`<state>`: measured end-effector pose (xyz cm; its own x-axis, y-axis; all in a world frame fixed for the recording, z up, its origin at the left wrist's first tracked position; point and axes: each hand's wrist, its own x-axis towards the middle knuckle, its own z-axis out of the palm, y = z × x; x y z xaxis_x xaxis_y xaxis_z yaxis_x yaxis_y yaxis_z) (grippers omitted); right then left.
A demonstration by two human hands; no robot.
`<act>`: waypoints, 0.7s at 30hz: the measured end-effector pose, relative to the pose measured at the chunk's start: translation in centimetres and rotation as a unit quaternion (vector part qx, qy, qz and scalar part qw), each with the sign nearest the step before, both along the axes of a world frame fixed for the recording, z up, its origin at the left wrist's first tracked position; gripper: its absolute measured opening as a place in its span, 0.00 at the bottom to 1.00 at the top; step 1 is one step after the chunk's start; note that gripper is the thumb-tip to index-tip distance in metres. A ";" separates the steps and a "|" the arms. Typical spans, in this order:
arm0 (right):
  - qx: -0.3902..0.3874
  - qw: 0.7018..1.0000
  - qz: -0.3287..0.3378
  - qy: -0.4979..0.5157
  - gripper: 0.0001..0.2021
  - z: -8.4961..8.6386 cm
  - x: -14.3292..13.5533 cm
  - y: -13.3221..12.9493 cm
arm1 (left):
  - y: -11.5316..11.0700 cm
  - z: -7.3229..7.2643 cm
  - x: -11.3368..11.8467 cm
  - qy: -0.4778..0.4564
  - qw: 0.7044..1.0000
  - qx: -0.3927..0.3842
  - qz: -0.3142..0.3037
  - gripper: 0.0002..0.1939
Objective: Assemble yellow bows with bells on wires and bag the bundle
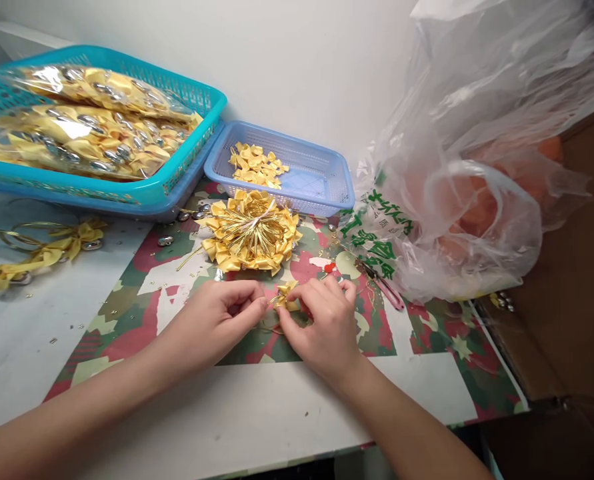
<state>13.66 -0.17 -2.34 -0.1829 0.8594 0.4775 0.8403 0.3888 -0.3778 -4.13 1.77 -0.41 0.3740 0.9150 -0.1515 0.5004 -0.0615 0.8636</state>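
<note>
Near the middle of the table, my right hand [321,320] pinches a small yellow ribbon bow [285,291] with gold cord between thumb and fingers. Just left of the bow is my left hand [231,317], its thumb and forefinger pressed together; what they hold, if anything, is too small to make out. Behind both hands lies a round bundle of yellow bows [251,230], their gold cords gathered in the centre. A red bead-like piece [329,268] sits just beyond my right hand.
A teal basket [177,175] with bagged bows stands at the back left, beside a blue basket [327,200] of loose bows. Pink-handled snips [389,290] lie by a plastic bag [477,220] at the right. Other bows [51,253] lie at the left.
</note>
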 end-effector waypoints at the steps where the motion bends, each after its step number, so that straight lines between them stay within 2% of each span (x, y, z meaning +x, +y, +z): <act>1: 0.000 1.000 0.001 0.002 0.06 0.0 0.0 0.0 | 0.0 0.0 0.0 0.001 1.000 -0.001 0.000 0.20; 7: 0.000 1.000 0.023 0.012 0.06 -0.1 0.0 0.0 | -0.1 0.1 0.1 -0.002 1.000 0.002 -0.007 0.19; 12: -0.004 1.000 0.014 -0.008 0.08 -0.1 -0.1 0.1 | -0.1 0.2 0.1 -0.002 1.000 0.019 -0.018 0.19; 16: 0.000 1.000 0.026 -0.018 0.05 -0.1 -0.1 0.2 | -0.2 0.1 0.0 0.003 0.998 0.043 -0.041 0.19; 21: 0.017 0.999 0.035 -0.018 0.06 -0.5 0.2 0.4 | -0.3 0.0 -0.1 -0.003 0.995 0.067 -0.070 0.19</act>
